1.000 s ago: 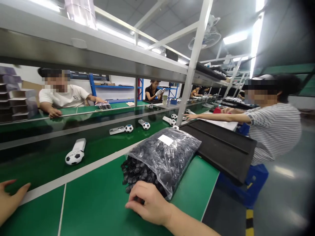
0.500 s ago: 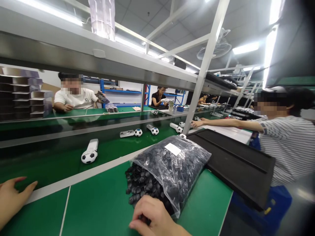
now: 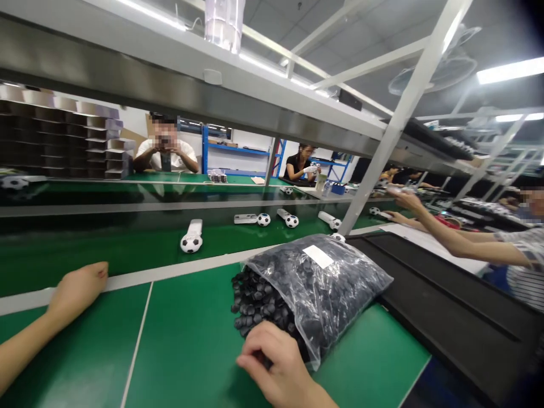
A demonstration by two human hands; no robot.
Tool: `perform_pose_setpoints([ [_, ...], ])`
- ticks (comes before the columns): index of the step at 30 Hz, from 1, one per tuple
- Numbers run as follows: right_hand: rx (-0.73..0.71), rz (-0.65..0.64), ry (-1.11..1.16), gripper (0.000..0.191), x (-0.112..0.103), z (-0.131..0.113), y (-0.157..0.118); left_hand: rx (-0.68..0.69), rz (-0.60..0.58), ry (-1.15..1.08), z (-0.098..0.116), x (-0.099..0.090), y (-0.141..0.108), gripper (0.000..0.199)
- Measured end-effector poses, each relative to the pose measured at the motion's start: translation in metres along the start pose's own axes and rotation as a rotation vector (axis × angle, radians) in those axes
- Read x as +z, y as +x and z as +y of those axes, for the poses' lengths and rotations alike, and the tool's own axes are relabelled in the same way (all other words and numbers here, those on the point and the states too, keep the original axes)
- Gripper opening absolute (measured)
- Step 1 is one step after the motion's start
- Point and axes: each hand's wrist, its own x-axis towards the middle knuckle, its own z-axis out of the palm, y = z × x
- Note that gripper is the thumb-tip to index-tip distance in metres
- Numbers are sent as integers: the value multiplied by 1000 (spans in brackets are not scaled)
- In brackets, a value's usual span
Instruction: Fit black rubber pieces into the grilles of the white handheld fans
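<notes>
A clear plastic bag [image 3: 327, 289] lies on the green table [image 3: 187, 340], with small black pieces [image 3: 259, 300] spilling from its open mouth. My right hand [image 3: 276, 360] is at that mouth, its fingers curled and thumb near the fingertips; whether a piece is between them is hidden. My left hand [image 3: 80, 286] rests closed at the pale strip beside the belt, and what it may hold is hidden. Nearest to it on the belt is a white device with a football-patterned end [image 3: 191, 241].
More football-patterned devices [image 3: 259, 219] lie along the green belt [image 3: 127, 243]. A black tray [image 3: 442, 289] and a slanted white post [image 3: 395, 130] stand right of the bag. A co-worker's hands [image 3: 408, 204] reach in at the right. Stacked boxes [image 3: 63, 136] stand back left.
The view has turned left. My left hand has gone from spread fingers to closed and reached further forward. The co-worker at the right has raised a hand. The person opposite has brought both hands to the face.
</notes>
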Motion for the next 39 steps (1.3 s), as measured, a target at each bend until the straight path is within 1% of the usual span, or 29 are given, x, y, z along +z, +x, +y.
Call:
perform_pose_setpoints([
  [2, 28, -33, 9, 11, -2, -1, -1, -2, 35, 98, 11, -1, -6, 26],
  [4, 54, -61, 13, 9, -3, 0, -2, 2, 38, 165, 17, 1, -8, 17],
  [5, 67, -73, 16, 8, -4, 1, -2, 6, 37, 189, 19, 3, -9, 17],
  [8, 99, -86, 31, 7, -5, 6, -4, -10, 54, 240, 16, 9, -7, 22],
  [11, 107, -80, 26, 6, -7, 8, -7, -11, 121, 253, 13, 14, -6, 24],
  [14, 138, -64, 18, 7, -7, 7, -8, 23, 198, 238, 13, 17, -6, 26],
  [16, 167, -48, 20, 9, -7, 6, -8, 67, 221, 218, 13, 17, -6, 27],
  [19, 195, -51, 30, 10, -5, 5, -8, 120, 222, 184, 12, 18, -5, 27],
  [25, 204, -66, 36, 11, -4, 4, -6, 162, 201, 130, 10, 16, -2, 30],
  [28, 207, -79, 43, 11, -4, 4, -6, 190, 172, 112, 14, 14, -4, 30],
  [31, 188, -104, 41, 10, -4, 5, -5, 263, 103, 90, 34, 20, -15, 28],
  [34, 158, -134, 23, 9, -4, 6, -4, 361, 29, 59, 67, 35, -29, 27],
  [37, 155, -140, 9, 10, -4, 6, -3, 425, -19, 20, 100, 49, -40, 31],
  [39, 160, -125, 10, 10, -4, 5, -3, 443, -37, -9, 117, 54, -44, 39],
])
